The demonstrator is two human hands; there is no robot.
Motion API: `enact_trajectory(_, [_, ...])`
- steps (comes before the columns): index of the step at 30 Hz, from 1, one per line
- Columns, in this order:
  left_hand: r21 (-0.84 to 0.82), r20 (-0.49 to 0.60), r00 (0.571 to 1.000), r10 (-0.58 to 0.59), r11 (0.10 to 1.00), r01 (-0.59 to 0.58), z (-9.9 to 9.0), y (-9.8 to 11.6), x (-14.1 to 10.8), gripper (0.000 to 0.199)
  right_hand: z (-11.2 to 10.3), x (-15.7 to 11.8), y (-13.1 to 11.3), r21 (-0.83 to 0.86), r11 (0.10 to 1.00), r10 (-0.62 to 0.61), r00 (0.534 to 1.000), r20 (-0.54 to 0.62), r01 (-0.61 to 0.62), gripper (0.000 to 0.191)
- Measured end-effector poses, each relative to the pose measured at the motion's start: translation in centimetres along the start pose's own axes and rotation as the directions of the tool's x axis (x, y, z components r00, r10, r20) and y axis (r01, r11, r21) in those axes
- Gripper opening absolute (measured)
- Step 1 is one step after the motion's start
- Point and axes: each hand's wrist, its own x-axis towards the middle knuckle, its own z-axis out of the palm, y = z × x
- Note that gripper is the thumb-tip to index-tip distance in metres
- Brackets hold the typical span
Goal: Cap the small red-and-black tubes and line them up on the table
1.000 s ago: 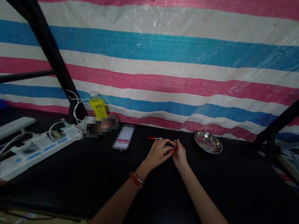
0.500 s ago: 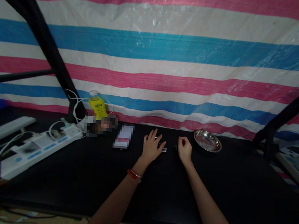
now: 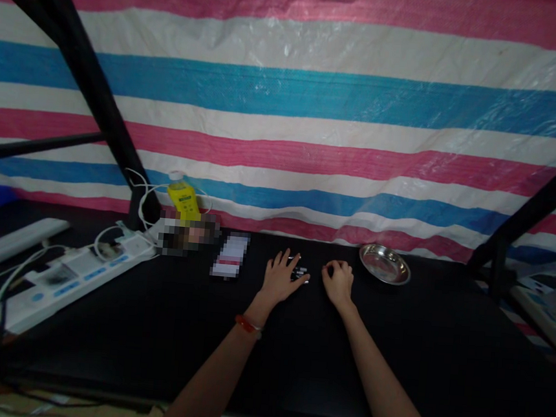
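My left hand [image 3: 280,277] lies palm down on the black tabletop [image 3: 303,360], fingers spread. Several small shiny metal pieces [image 3: 301,271] sit under and beside its fingers, partly hidden; their kind is too small to make out. To the right, my right hand [image 3: 339,283] rests near the table with thumb and fingertips curled together. Whatever is in that pinch cannot be made out. A round shallow steel dish [image 3: 385,264] stands just beyond my right hand, apart from it.
A phone [image 3: 230,255] lies left of my left hand. Farther left are a yellow bottle [image 3: 184,200], a white power strip [image 3: 77,282] with plugs and cables, and a white bar-shaped object [image 3: 17,240]. Black frame posts flank the table, with a striped sheet [image 3: 314,127] behind.
My right hand has shifted slightly left toward the metal pieces, its thumb and fingertips now lower. A small dark bit beside it no longer shows. My left hand stays nearly in place.
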Motion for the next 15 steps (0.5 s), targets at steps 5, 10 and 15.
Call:
enact_trajectory(5, [-0.048,-0.012,1.0,0.009,0.999,-0.01,0.1,-0.06,0.06,0.052,-0.17,-0.11,-0.23,-0.018,1.0,0.008,1.0,0.029,-0.007,0.018])
enact_trajectory(10, [-0.065,0.026,0.999,0.032,0.997,-0.03,0.06,-0.24,0.24,0.05,-0.27,-0.25,-0.48,-0.03,0.999,-0.022,0.999,0.035,0.023,0.023])
enact_trajectory(15, [-0.116,0.044,0.997,0.066,0.991,-0.06,0.28,-0.49,0.46,0.049,-0.21,-0.52,-0.78,-0.05,0.985,-0.167,0.986,0.004,0.167,0.028])
